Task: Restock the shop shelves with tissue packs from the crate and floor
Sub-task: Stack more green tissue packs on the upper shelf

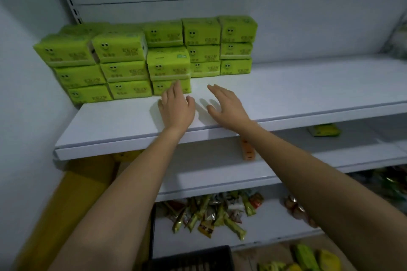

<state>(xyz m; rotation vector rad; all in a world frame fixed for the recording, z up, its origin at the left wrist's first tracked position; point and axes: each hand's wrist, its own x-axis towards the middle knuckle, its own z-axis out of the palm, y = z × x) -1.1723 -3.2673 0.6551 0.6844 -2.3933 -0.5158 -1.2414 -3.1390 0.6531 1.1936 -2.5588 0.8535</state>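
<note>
Several green tissue packs (pixel 123 59) with smiley faces are stacked in rows at the back left of the white upper shelf (pixel 286 94). My left hand (pixel 177 105) hovers over the shelf with its fingers spread, fingertips touching the lowest pack (pixel 186 86) of a two-high front stack. My right hand (pixel 228 104) is open just to the right, holding nothing. A dark crate (pixel 193 258) shows at the bottom edge. More green and yellow packs (pixel 308 258) lie on the floor at the bottom right.
One green pack (pixel 324 130) and an orange pack (pixel 247 149) lie on the middle shelf. Loose snack packets (pixel 211 213) cover the lower shelf. A yellow carton (pixel 72 193) stands at the left beside the wall.
</note>
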